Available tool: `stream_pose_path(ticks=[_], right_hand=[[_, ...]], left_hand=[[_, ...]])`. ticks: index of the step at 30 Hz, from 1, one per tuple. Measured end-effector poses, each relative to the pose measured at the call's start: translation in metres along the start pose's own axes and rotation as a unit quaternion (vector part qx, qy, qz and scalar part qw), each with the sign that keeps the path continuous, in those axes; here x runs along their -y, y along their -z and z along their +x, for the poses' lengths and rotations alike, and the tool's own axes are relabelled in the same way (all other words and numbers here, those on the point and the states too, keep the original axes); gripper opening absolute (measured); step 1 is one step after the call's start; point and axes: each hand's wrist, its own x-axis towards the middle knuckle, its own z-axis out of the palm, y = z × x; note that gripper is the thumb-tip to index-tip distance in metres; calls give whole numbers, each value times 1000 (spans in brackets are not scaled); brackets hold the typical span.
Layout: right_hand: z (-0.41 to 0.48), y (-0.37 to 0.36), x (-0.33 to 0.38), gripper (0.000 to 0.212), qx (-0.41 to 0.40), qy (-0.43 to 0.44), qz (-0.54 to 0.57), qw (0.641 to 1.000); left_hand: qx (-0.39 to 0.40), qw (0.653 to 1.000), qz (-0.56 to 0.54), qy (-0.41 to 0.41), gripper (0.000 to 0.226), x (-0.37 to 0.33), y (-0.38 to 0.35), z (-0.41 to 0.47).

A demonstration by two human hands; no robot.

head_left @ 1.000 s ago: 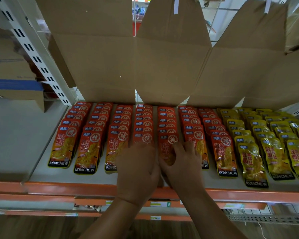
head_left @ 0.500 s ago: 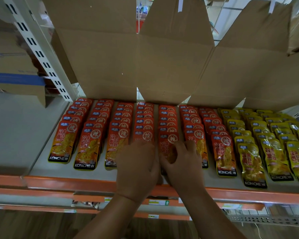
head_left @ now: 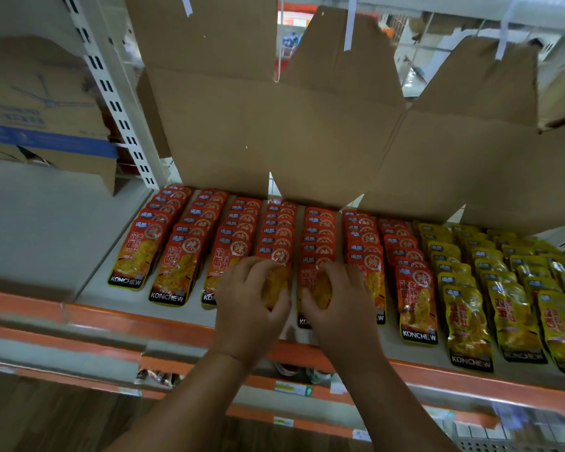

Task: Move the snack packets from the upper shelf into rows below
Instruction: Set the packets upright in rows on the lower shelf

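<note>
Fingers point(head_left: 242, 272) of the left hand point(head_left: 247, 309) curl over a glossy red packet point(head_left: 276, 283), the thumb pinching its side. The right hand point(head_left: 344, 308) grips a second red packet point(head_left: 320, 287) just beside it. Both packets lie at the front of overlapping rows of crinkly foil red packets point(head_left: 177, 265) on the matte grey shelf point(head_left: 128, 300), next to shiny yellow packets point(head_left: 467, 321). Plain brown cardboard flaps point(head_left: 274, 132) hang behind.

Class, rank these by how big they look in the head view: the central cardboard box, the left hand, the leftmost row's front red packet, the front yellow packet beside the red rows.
1. central cardboard box
2. left hand
3. front yellow packet and front red packet: alike; the yellow sits nearer the camera, so unranked.
</note>
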Motion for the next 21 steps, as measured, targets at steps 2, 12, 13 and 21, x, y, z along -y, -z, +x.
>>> stream_pose_path(ticks=[2,12,13,21], right_hand=[[4,8,3,34,-5,34,18,999],[37,51,89,27,-2,212,140,967],[41,56,107,29,-2,228,149,962],[50,88,271,32,-40,371,201,906]], left_hand=[[-11,1000,-3,6,40,-7,7,1],[-160,986,52,-10,38,-66,117,9],[-178,982,67,-13,37,-73,137,11],[-306,937,156,-63,36,-104,316,19]])
